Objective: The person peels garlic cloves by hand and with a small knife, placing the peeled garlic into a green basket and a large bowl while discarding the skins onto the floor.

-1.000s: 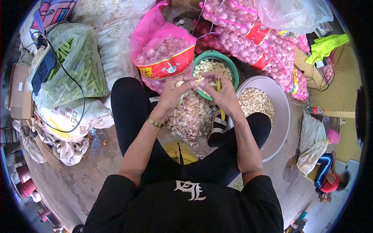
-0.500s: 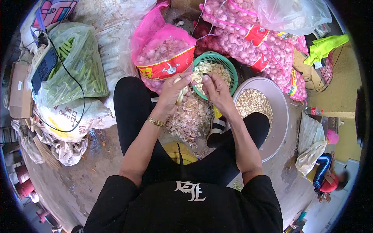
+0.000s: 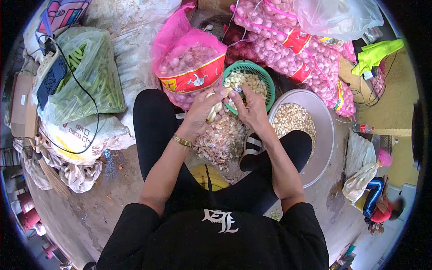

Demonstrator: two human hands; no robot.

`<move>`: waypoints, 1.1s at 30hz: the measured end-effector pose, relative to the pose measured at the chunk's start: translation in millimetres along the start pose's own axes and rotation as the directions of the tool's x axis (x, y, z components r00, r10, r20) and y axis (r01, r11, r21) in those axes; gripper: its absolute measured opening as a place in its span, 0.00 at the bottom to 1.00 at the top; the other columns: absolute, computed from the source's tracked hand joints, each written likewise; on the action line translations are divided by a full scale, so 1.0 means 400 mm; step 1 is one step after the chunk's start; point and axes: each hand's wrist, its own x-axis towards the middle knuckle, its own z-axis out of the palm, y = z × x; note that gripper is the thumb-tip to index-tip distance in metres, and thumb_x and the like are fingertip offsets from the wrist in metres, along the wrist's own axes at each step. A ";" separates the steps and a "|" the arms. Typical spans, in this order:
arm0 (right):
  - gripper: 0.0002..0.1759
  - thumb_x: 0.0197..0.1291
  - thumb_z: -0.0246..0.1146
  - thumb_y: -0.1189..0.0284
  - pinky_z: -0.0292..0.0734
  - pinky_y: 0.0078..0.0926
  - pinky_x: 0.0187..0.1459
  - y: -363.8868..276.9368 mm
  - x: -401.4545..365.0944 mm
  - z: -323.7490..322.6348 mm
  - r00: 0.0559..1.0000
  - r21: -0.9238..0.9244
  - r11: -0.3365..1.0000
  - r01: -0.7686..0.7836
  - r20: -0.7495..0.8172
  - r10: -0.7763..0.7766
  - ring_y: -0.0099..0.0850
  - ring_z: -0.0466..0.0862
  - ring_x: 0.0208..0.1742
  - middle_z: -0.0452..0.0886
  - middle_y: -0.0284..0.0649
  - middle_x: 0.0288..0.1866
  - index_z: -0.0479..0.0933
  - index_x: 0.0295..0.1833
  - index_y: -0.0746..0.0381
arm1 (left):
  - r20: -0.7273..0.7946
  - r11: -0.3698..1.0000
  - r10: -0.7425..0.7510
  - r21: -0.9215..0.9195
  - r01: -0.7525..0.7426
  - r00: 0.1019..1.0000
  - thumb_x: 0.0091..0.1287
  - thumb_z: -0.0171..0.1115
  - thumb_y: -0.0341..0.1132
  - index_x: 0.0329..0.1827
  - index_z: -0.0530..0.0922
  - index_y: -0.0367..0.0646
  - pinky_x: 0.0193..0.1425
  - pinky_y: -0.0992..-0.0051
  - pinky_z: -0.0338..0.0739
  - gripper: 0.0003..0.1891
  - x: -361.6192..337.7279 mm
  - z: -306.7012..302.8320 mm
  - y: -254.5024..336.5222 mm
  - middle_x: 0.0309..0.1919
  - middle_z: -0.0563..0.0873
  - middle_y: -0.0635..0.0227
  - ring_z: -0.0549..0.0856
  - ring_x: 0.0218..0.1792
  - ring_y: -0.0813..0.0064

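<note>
Several pale garlic cloves (image 3: 215, 110) are bunched in my left hand (image 3: 202, 108), its fingers curled round them. My right hand (image 3: 253, 108) is closed on what looks like a small knife (image 3: 239, 91), mostly hidden by the fingers. Both thumbs meet at a clove (image 3: 228, 92) between the hands. Just beyond them stands a green plastic basket (image 3: 271, 85) with peeled garlic cloves (image 3: 252, 82) in it. Below the hands, a heap of garlic skins (image 3: 219, 143) lies on the floor.
A wide pale basin (image 3: 325, 135) of cloves stands by my right knee. An open pink mesh sack (image 3: 189, 60) of garlic is in front, with more garlic sacks (image 3: 310, 58) at right. A plastic bag of green pods (image 3: 92, 81) sits left. Another person (image 3: 382, 209) is far right.
My right hand has turned and its thumb has come in against the clove by my left fingertips. The yellow piece seen below the right hand earlier no longer shows there.
</note>
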 end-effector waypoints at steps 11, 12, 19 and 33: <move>0.15 0.70 0.56 0.64 0.75 0.33 0.33 -0.017 0.001 -0.010 0.987 0.044 0.999 -0.001 0.163 -0.006 0.37 0.80 0.26 0.80 0.49 0.26 0.78 0.45 0.66 | 0.015 1.000 0.004 0.014 -0.004 1.000 0.71 0.61 0.40 0.53 0.76 0.40 0.19 0.90 0.70 0.15 -0.003 -0.002 0.003 0.31 0.79 0.74 0.77 0.22 0.90; 0.15 0.71 0.56 0.64 0.75 0.32 0.34 -0.011 0.004 -0.008 0.984 0.081 0.996 -0.019 0.178 0.004 0.35 0.81 0.27 0.81 0.48 0.27 0.78 0.44 0.67 | 0.015 1.000 0.005 0.014 -0.005 1.000 0.71 0.61 0.40 0.53 0.76 0.40 0.19 0.90 0.70 0.15 -0.004 0.003 0.005 0.31 0.79 0.74 0.77 0.22 0.90; 0.17 0.71 0.54 0.65 0.73 0.31 0.32 -0.006 0.010 -0.001 0.994 0.186 0.982 -0.012 0.110 -0.009 0.29 0.79 0.27 0.78 0.47 0.25 0.76 0.39 0.69 | 0.050 0.998 0.039 0.049 -0.042 0.998 0.70 0.62 0.39 0.54 0.76 0.40 0.19 0.91 0.70 0.15 -0.007 0.016 0.014 0.30 0.79 0.76 0.76 0.22 0.92; 0.16 0.64 0.62 0.63 0.71 0.45 0.27 -0.008 0.004 -0.038 0.980 -0.217 0.960 0.174 0.129 -0.149 0.54 0.79 0.25 0.75 0.55 0.21 0.72 0.34 0.66 | 0.023 0.987 0.106 0.122 -0.108 0.994 0.68 0.64 0.37 0.57 0.76 0.43 0.19 0.91 0.71 0.16 -0.019 0.014 0.010 0.33 0.81 0.75 0.77 0.24 0.92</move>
